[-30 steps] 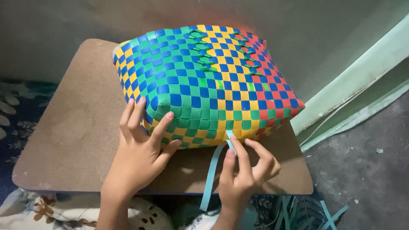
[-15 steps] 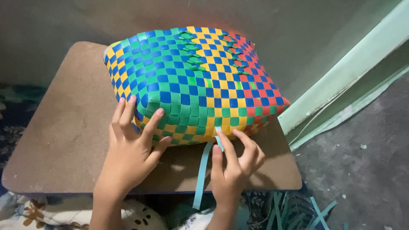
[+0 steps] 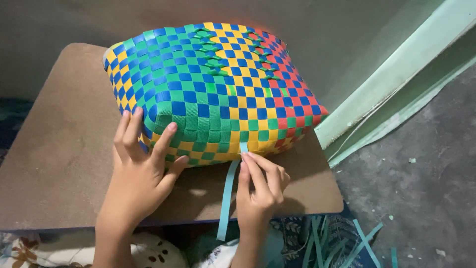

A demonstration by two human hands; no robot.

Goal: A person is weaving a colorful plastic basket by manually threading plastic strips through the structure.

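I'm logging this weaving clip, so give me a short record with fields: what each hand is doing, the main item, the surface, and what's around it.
main item: woven basket of blue, green, yellow and red strips, lying on its side
left hand: fingers spread, pressed against the basket's near edge
right hand: fingertips pinching a light blue strip where it enters the weave
strip: hangs down past the board's front edge
surface: brown board
surroundings: loose blue strips on the grey floor, lower right
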